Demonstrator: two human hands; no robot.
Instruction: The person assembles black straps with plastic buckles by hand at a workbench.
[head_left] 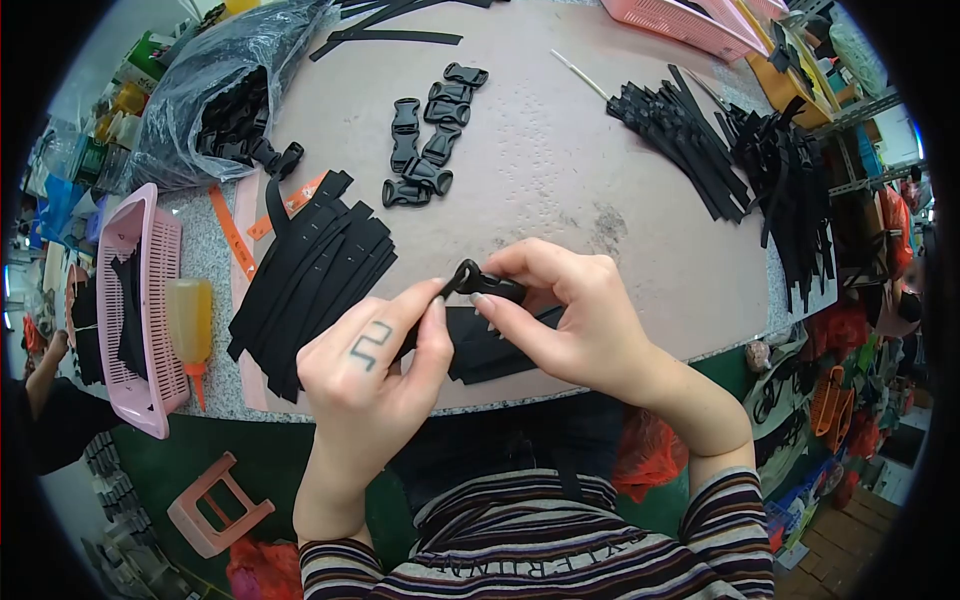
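My left hand [365,368] pinches the end of a black webbing strap [463,271] between thumb and forefinger. The strap bends in a small loop at a black side-release buckle [503,289], which my right hand [580,312] grips with thumb and fingers. Both hands meet over the near part of the table. Below them lie more black straps [490,350], partly hidden by the hands. A fanned stack of black straps [318,262] lies to the left of my left hand. Farther up, several black buckles [404,148] sit in two rough rows.
At the upper left, a clear plastic bag [222,85] spills black buckles. A pink basket [158,300] and a yellow-liquid bottle [190,320] stand at the left edge. Bundled black straps [675,140] lie right, below another pink basket [690,28]. A person's arm [45,375] shows far left.
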